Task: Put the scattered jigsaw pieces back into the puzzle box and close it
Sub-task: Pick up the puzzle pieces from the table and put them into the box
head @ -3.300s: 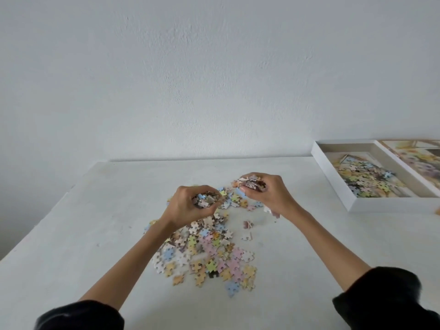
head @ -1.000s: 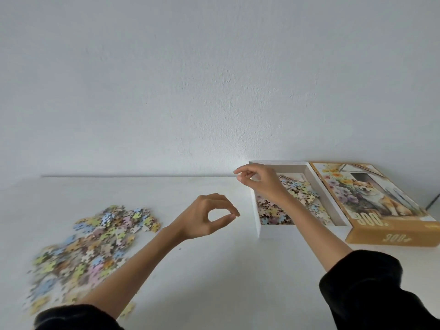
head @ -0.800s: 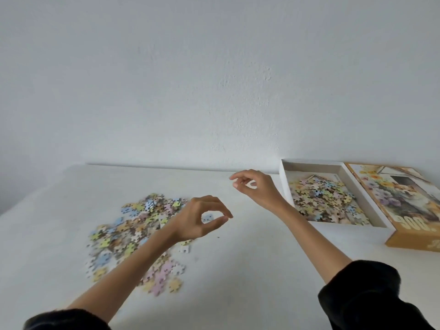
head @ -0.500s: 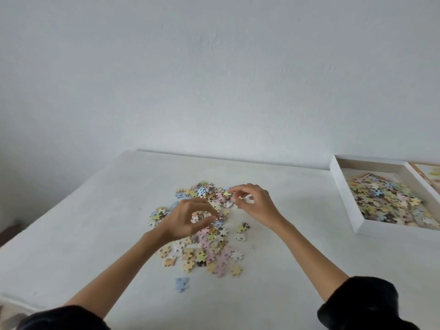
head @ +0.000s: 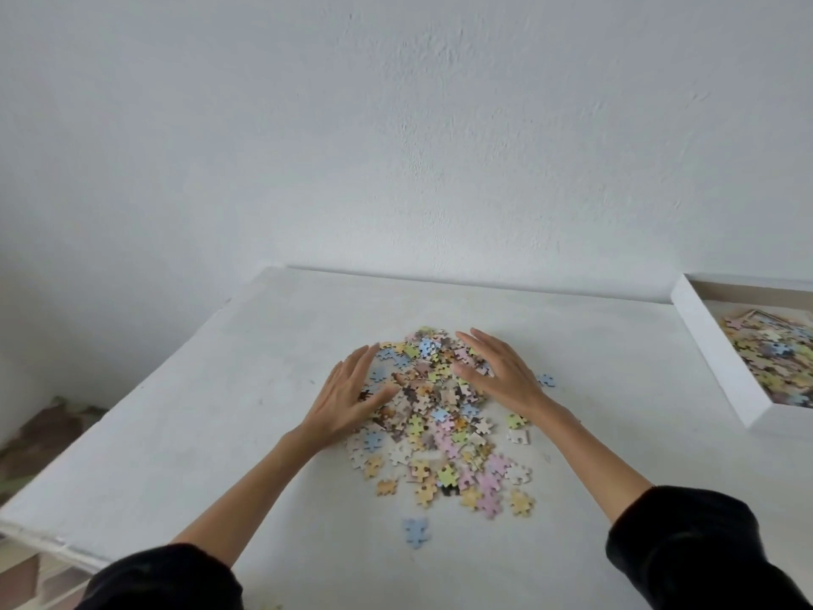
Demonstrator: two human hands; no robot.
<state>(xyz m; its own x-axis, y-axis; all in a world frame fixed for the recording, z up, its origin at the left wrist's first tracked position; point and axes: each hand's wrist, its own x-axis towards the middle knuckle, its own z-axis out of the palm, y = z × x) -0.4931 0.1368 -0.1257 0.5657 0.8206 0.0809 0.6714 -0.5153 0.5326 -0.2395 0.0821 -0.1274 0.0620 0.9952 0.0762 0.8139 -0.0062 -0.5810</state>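
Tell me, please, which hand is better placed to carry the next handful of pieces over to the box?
Probably the right hand: it rests on the pile's box-side edge, nearer the open box at far right.

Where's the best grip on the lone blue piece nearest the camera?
Probably a thumb-and-finger pinch across the opposite edges of the blue piece, coming from above. It lies flat on the table, apart from the pile, so nothing crowds it. Being thin, it may need sliding or an edge tipped up first.
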